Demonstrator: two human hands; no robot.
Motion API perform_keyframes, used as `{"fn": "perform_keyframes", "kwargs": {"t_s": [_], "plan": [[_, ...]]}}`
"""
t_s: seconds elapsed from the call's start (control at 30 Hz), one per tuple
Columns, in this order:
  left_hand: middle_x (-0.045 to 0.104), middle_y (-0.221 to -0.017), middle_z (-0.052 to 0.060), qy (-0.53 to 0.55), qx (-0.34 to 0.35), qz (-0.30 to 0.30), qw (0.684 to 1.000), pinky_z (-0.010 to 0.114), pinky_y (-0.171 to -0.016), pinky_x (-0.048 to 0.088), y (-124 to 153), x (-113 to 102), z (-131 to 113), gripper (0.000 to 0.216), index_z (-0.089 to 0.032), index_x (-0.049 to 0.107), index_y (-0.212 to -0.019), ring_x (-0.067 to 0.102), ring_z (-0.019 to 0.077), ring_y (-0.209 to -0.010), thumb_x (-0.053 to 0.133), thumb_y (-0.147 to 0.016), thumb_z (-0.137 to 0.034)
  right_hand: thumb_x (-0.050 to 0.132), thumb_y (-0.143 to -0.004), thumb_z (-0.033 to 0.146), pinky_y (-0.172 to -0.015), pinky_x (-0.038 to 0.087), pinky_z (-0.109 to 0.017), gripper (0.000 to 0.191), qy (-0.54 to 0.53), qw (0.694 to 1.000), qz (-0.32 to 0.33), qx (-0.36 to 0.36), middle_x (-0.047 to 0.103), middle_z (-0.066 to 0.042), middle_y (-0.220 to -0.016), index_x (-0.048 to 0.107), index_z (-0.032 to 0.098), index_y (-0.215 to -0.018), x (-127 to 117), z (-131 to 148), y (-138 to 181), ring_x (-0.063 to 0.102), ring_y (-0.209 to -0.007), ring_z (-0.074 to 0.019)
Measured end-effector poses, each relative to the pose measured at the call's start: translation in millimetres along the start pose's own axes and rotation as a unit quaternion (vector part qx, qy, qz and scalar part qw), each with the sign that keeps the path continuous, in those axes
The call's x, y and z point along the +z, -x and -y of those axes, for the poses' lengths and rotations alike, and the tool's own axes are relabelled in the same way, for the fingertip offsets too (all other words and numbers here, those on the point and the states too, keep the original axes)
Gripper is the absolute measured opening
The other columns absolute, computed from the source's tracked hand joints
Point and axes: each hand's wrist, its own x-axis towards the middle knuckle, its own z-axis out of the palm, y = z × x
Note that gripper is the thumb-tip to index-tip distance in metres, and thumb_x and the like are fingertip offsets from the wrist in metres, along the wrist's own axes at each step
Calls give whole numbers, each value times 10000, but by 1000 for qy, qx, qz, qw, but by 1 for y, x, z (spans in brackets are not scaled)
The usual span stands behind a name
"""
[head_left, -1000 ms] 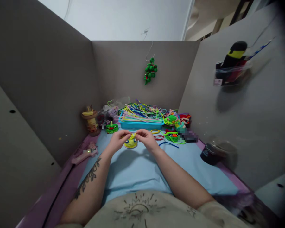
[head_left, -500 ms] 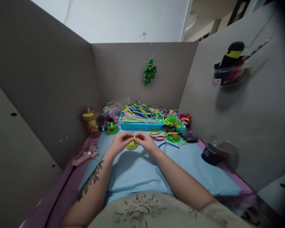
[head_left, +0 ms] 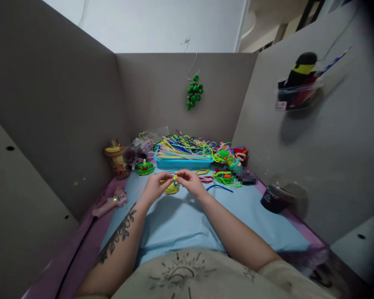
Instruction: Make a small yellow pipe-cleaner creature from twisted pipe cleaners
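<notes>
My left hand (head_left: 156, 187) and my right hand (head_left: 190, 183) meet at the middle of the blue cloth. Between their pinched fingertips is a small piece of yellow pipe cleaner (head_left: 175, 178), with a blue and white spot showing just under it. Part of the piece is hidden by my fingers. Right below and behind it is a rounded yellow pipe-cleaner coil (head_left: 172, 189); I cannot tell whether the two are joined. To the right of my right hand lie a red-handled tool (head_left: 206, 179), a yellow loop (head_left: 202, 171) and a loose blue pipe cleaner (head_left: 220, 187).
A blue tray (head_left: 183, 163) heaped with pipe cleaners stands at the back, a green figure (head_left: 146, 167) left of it. A pink glue gun (head_left: 110, 205) and a cup (head_left: 116, 162) are at left, a dark tub (head_left: 274, 199) at right. Grey panels (head_left: 180, 91) enclose the table.
The view has shifted slightly. My fingertips have turned a little, and a blue and white spot now shows below the yellow piece. Both hands still pinch at the same place.
</notes>
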Motion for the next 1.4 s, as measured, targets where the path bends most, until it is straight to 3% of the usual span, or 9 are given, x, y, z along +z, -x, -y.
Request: {"fn": "perform_keyframes", "kwargs": {"t_s": [0.17,0.47,0.73,0.87,1.07,1.27,1.4], "plan": [[709,-796,64,-6,-3,4,1000,260,-667,475,0,-1,-6,216,-174,706,-804,628,181,-722,627,-723,-358,680,-671,395,-616,428,-250,247,21,1000,-8,-6,611,-4,-716,621,180,-776,0,2,0,533,-644,-125],[677,-639,37,156,-152,14,976,230,-543,430,-2,2,-11,252,-128,684,-696,578,142,-569,709,-610,-364,681,-693,323,-625,439,-271,144,98,994,-16,-51,630,-30,-721,664,183,-723,-1,1,2,559,-673,-156],[661,-606,33,200,-201,25,959,227,-536,417,-1,7,-5,243,-117,680,-669,559,127,-542,728,-567,-332,649,-732,240,-622,412,-274,64,212,968,-8,-132,641,-26,-681,692,212,-693,-3,8,4,554,-659,-161],[648,-602,24,155,-168,13,973,221,-526,416,-1,10,-4,236,-115,647,-679,568,130,-547,695,-604,-334,619,-741,212,-599,398,-250,82,261,956,-3,-132,617,-18,-651,667,182,-682,-1,4,2,532,-629,-138],[691,-780,64,42,-84,11,996,269,-631,466,-3,5,2,303,-143,648,-887,624,187,-707,671,-650,-330,587,-743,195,-590,390,-228,69,287,950,-31,-120,590,-9,-674,627,154,-704,3,-3,3,519,-635,-122],[685,-799,70,-163,25,13,986,283,-696,431,-2,0,7,142,-176,679,-781,596,193,-751,601,-741,-287,580,-751,204,-589,389,-226,65,290,950,-21,-115,590,-6,-681,618,160,-721,1,-10,3,516,-634,-121],[676,-811,72,-174,27,30,984,266,-683,409,-2,2,6,164,-169,676,-795,582,184,-751,546,-775,-267,569,-768,201,-629,401,-239,71,298,945,-20,-131,594,-8,-687,617,168,-726,-1,-12,3,528,-667,-131]]}}
